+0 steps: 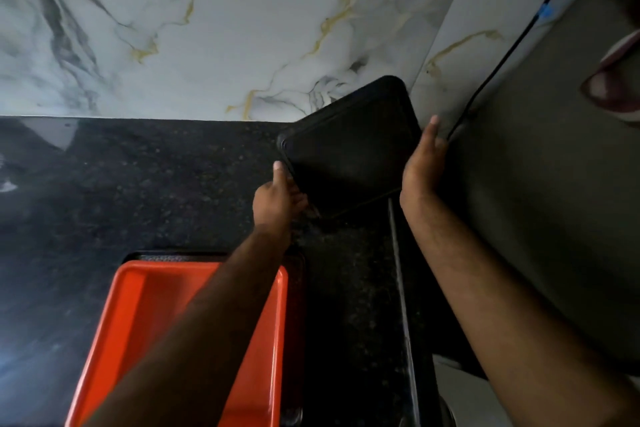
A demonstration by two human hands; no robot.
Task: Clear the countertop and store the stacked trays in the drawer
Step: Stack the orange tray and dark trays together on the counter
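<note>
A black tray [349, 146] is held tilted above the back right of the dark speckled countertop [138, 184]. My left hand [278, 198] grips its lower left edge, thumb on the rim. My right hand [424, 166] presses flat against its right edge, fingers pointing up. Near the front edge an orange tray [145, 305] lies on top of a black tray [294, 288], and my left forearm crosses over them.
A marble-patterned wall [207, 28] rises behind the counter. To the right stands a tall grey appliance side [536, 184] with a black cable [512, 42] running down beside it. The counter's right edge [401, 288] sits close to the appliance.
</note>
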